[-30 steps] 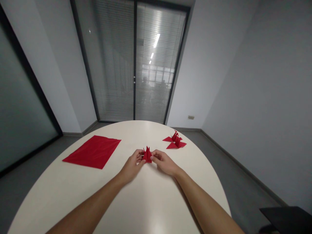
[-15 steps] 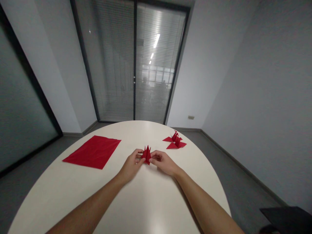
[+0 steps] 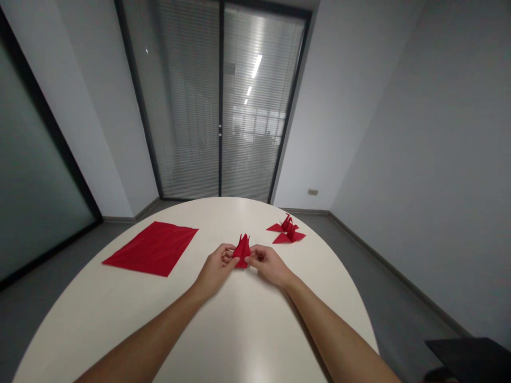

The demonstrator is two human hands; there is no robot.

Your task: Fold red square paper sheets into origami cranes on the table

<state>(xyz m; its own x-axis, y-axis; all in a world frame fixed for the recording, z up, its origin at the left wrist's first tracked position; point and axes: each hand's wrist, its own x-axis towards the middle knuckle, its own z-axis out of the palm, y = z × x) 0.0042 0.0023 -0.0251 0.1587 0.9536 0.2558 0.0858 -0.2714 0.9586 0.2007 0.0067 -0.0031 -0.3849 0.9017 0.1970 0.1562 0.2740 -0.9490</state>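
A small folded red paper piece (image 3: 242,249) with pointed tips sits just above the white table (image 3: 223,330), held between both hands. My left hand (image 3: 216,267) pinches its left side with curled fingers. My right hand (image 3: 268,264) pinches its right side, fingers closed. Both forearms reach in from the bottom edge.
A flat red paper sheet (image 3: 153,247) lies to the left on the table. Finished red folded paper figures (image 3: 287,231) rest at the far right near the table's rim. A dark chair part (image 3: 471,359) shows at the lower right. Glass doors with blinds stand behind.
The folded piece has tilted and risen slightly between my fingers; its tips now lean to the right. Both hands stay in nearly the same place.
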